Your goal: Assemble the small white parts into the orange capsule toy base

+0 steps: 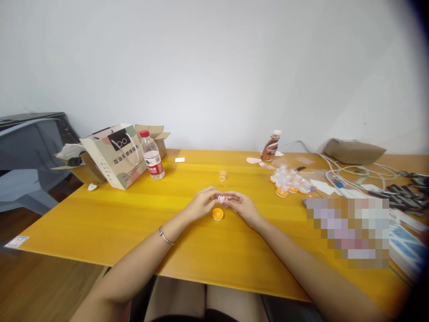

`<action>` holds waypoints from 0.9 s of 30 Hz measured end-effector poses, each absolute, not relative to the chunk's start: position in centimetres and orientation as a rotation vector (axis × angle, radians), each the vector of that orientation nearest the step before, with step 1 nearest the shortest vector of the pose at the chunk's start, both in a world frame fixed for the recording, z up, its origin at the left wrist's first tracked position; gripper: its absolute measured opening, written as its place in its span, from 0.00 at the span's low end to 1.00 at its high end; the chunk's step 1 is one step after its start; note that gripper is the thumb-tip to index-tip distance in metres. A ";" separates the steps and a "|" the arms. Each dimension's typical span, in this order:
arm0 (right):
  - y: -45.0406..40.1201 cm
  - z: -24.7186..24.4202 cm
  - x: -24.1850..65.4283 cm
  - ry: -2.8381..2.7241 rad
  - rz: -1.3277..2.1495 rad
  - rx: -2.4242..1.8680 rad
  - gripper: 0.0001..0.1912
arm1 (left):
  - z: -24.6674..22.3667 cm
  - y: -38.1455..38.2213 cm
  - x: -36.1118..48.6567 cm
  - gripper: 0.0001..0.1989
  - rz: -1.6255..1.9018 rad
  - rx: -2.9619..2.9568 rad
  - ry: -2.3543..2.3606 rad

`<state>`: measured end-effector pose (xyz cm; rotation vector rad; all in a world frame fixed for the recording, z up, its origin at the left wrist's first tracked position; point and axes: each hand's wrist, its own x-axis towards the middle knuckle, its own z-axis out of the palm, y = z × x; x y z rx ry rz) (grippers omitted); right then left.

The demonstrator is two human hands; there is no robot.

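Centrally, across the smooth, faintly streaked yellow-brown desk (134, 226): left hand (202, 203) left of the orange cup (218, 214), right hand (243, 207) to its right, with no clear difference in nearness. At the cup itself, a round, shallow, glossy, plastic-looking form with a paler base. Farther beyond the cup, a small transparent container (222, 176), roughly cylindrical. Just beyond the cup, a small white piece (222, 199) with reddish marks, pinched between the fingers of both hands; long axis apparently crosswise, exact shape too small to tell.
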<state>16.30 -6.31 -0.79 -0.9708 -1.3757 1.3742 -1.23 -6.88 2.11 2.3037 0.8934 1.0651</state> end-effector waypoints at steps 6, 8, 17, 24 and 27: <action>-6.8 -0.1 16.2 -1.396 1.369 -0.955 0.18 | 1.8 -6.6 -1.4 0.09 1.116 2.282 0.919; -6.8 -0.1 16.2 -1.397 1.359 -0.948 0.17 | 1.6 -6.5 -1.4 0.08 1.086 2.272 0.894; -6.6 -0.6 16.2 -1.386 1.283 -0.889 0.12 | 0.8 -6.5 -0.9 0.08 1.124 2.146 0.971; -6.7 -0.6 16.0 -1.417 1.255 -0.877 0.11 | 1.0 -6.7 -0.9 0.09 1.162 2.192 0.863; -6.7 -0.5 16.0 -1.412 1.228 -0.878 0.12 | 1.0 -6.8 -0.7 0.09 1.158 2.154 0.865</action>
